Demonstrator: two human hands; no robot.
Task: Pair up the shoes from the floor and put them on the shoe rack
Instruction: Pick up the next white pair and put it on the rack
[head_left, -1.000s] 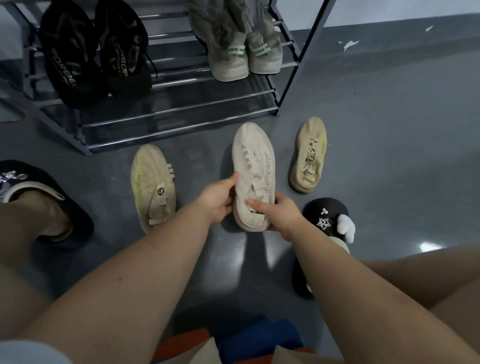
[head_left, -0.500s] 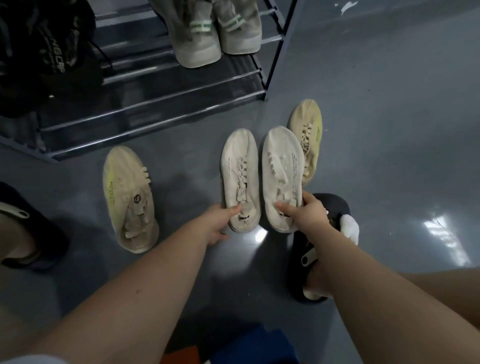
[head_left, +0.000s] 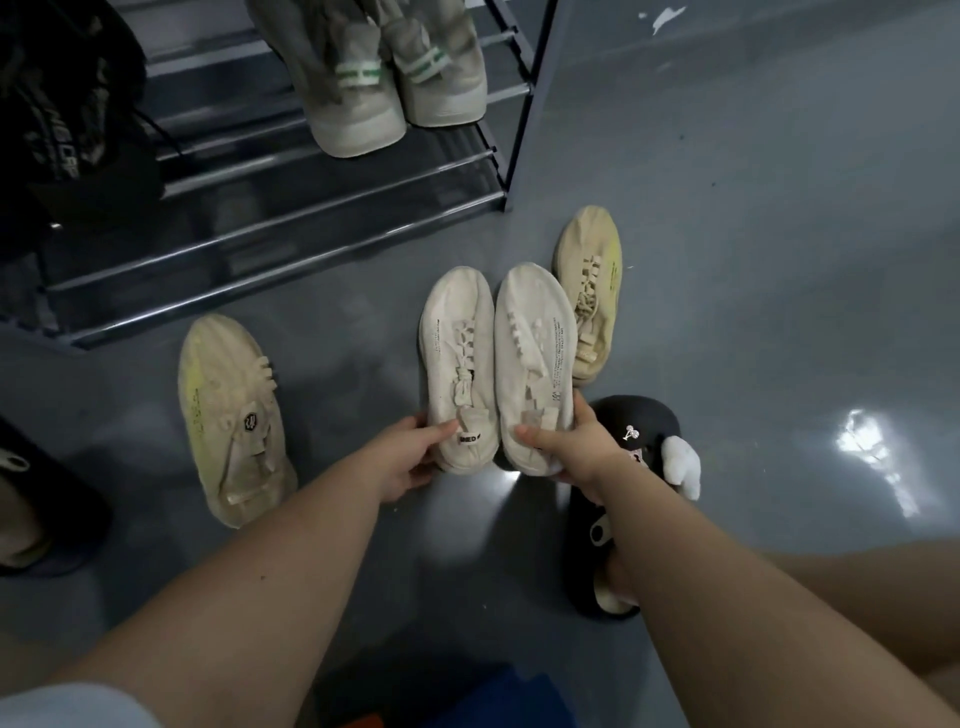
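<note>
Two white shoes are held side by side at their heels, toes pointing away from the person toward the shoe rack (head_left: 322, 208). The left white shoe (head_left: 457, 364) is gripped by the left hand (head_left: 413, 457): the thumb is laid across the top of the heel by the black tag, and the remaining fingers (head_left: 431, 470) are curled under the heel, so the shoe extends forward from the fingers. The right white shoe (head_left: 535, 358) is gripped by the right hand (head_left: 571, 447) in the same way, with the thumb pressed on the heel opening and another finger seen along the shoe's outer edge. The inner edges of the two shoes are touching between the hands. Whether the soles are resting on the floor (head_left: 753, 260) or are lifted just off it cannot be told. Just beyond the right hand's fingers, a yellowish shoe (head_left: 592, 291) is lying on the floor, partly overlapped by the right white shoe. A second yellowish shoe (head_left: 228, 415) is lying on the floor well to the left of the left hand. On the rack beyond the fingers, a pair of grey-green shoes (head_left: 395, 78) is set at the right end and dark shoes (head_left: 62, 130) at the left end. A black slipper (head_left: 644, 431) with a white plush ornament is worn on the foot just beside and below the right hand, and a second dark slipper (head_left: 47, 525) is seen at the left edge.
</note>
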